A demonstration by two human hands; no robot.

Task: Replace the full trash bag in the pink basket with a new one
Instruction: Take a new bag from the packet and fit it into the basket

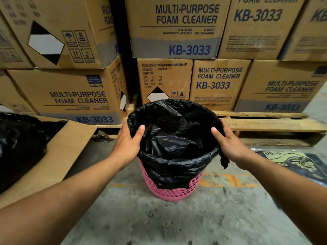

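A black trash bag (174, 138) was seen lining the pink basket (174, 192), which stood on the concrete floor (177, 225) just in front of a wooden pallet (265, 124). The bag's mouth was spread open and its edge was folded down over the basket's rim, so that black plastic hung over the upper part of the pink lattice wall, while the lower part of the wall was left uncovered. The rim was gripped on both sides: the left hand (128, 142) was curled round the bag's left edge, with the thumb laid inside the opening, and the right hand (228, 140) was curled round the right edge in the same manner, with a loose flap of plastic hanging below it. The inside of the bag was too dark for its contents to be made out. To the left, a flattened piece of cardboard (58, 156) was laid on the floor, and on it rested another black bag (19, 145), possibly the full one. A printed sheet (293, 163) lay on the floor to the right. Behind the basket, cardboard boxes (177, 30) marked "MULTI-PURPOSE FOAM CLEANER KB-3033" were stacked on the pallet.
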